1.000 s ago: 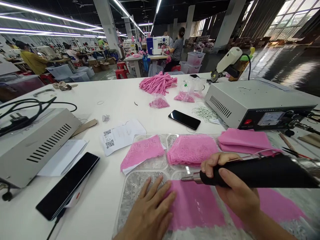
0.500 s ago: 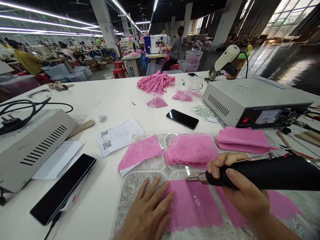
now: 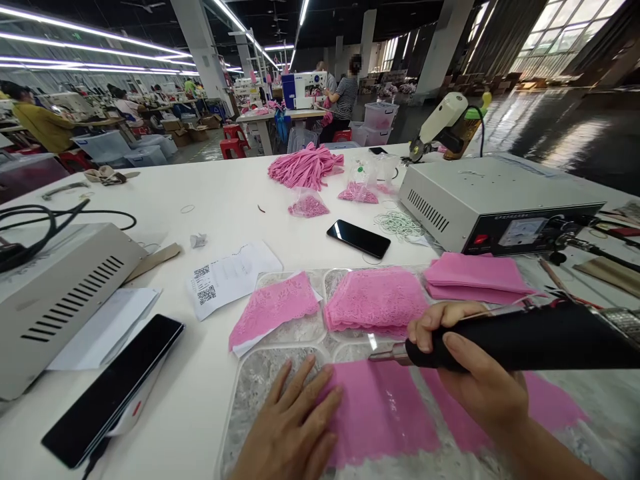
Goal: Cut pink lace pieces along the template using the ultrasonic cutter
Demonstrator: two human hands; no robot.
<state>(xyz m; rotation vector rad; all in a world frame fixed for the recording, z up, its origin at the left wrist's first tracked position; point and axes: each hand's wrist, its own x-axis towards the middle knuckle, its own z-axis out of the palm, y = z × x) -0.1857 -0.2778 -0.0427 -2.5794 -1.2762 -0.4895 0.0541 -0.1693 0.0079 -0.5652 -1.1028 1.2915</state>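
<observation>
My right hand (image 3: 483, 380) is wrapped round the black body of an ultrasonic welding gun (image 3: 530, 340). Its thin metal tip points left and meets the far edge of a pink fabric piece (image 3: 385, 413). Flat on the left side of that piece lies my left hand (image 3: 293, 420), fingers spread, partly over the clear plastic template (image 3: 239, 387). Another pink piece (image 3: 547, 400) sits under my right forearm, partly hidden. Beyond my hands are a single pink lace piece (image 3: 275, 303), a stack of lace pieces (image 3: 377, 300) and folded pink fabric (image 3: 477, 277).
A grey generator box (image 3: 500, 200) stands at the right, another metal box (image 3: 75, 287) at the left. Phones (image 3: 357, 239) (image 3: 115, 387), a printed paper (image 3: 230, 277), pink straps (image 3: 305, 165), bagged pink bits (image 3: 309, 203) and elastic loops (image 3: 397, 225) lie on the white table.
The whole view has shifted a little, so things appear slightly farther left. Both hands and the welding gun keep nearly the same places against the fabric.
</observation>
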